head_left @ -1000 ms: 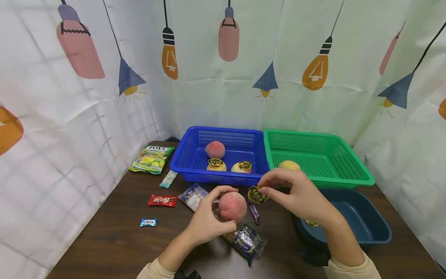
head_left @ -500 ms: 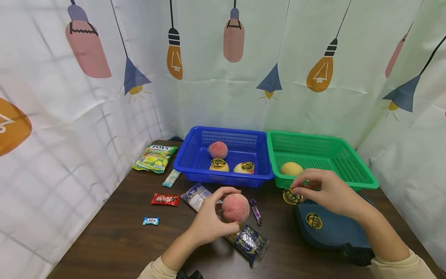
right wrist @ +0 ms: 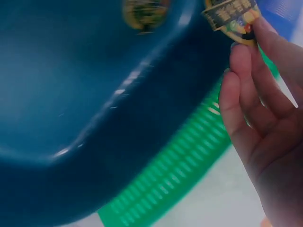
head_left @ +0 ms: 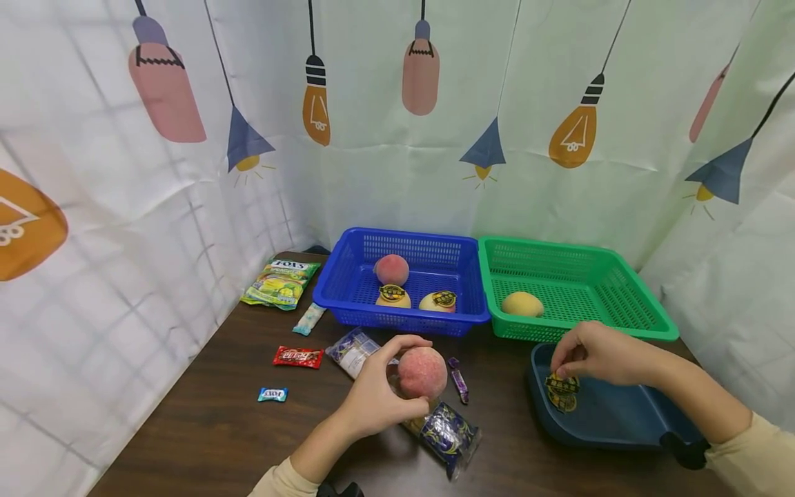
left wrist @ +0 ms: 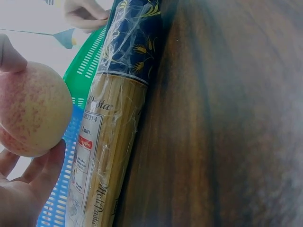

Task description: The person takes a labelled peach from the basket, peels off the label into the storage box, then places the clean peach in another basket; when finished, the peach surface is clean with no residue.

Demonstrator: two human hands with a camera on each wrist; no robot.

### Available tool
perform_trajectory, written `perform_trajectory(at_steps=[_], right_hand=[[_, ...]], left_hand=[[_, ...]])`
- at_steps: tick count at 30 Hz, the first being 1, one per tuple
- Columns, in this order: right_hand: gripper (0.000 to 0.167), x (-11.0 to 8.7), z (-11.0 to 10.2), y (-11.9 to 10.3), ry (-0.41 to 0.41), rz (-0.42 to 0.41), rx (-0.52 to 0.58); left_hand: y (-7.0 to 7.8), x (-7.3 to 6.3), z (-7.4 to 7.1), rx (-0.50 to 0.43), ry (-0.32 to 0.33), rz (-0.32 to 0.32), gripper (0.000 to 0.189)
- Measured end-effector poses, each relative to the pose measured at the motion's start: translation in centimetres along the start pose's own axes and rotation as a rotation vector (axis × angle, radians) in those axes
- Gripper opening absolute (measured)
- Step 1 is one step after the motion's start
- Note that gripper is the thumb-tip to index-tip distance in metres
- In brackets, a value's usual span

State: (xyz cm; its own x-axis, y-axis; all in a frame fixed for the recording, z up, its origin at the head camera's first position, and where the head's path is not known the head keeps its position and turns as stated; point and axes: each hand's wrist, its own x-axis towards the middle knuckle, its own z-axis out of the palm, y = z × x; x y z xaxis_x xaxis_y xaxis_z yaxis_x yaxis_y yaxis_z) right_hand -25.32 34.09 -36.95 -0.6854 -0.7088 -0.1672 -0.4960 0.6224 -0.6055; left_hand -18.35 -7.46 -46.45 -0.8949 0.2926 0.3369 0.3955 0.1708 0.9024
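My left hand (head_left: 375, 397) grips a pink peach (head_left: 422, 373) between thumb and fingers, above a clear-and-blue pack of pasta (head_left: 448, 431). The left wrist view shows the peach's paler side. Over the left end of a dark blue basin (head_left: 627, 417), my right hand (head_left: 605, 355) pinches a black-and-gold fruit sticker (right wrist: 232, 19) between thumb and forefinger. A second such sticker (right wrist: 146, 14) lies inside the basin, partly overlapped by the held one in the head view.
Behind stand a blue basket (head_left: 354, 314) with three peaches, two bearing stickers, and a green basket (head_left: 577, 331) with one yellow fruit (head_left: 522, 304). To the left lie a Fox's bag (head_left: 281, 284), a red candy (head_left: 298, 357) and other small sweets; a purple candy (head_left: 458, 381) lies beside the pasta.
My right hand has carried the sticker rightward and down, from beside the peach to over the basin. The basin, tilted half a second ago, sits flatter now. My left hand keeps holding the peach.
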Motion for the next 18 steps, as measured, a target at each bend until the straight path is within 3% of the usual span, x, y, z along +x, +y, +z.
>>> perform_trajectory(at_steps=[6,18], right_hand=[[0.009,1.2,1.3,1.3,-0.112,-0.065,0.014],[0.019,1.9,2.2,2.0,-0.096,-0.05,-0.124]], left_hand=[[-0.1,-0.1,-0.1,-0.009,-0.004,-0.01,0.08],[-0.1,-0.2,0.0,-0.02,-0.031,-0.019,0.08]])
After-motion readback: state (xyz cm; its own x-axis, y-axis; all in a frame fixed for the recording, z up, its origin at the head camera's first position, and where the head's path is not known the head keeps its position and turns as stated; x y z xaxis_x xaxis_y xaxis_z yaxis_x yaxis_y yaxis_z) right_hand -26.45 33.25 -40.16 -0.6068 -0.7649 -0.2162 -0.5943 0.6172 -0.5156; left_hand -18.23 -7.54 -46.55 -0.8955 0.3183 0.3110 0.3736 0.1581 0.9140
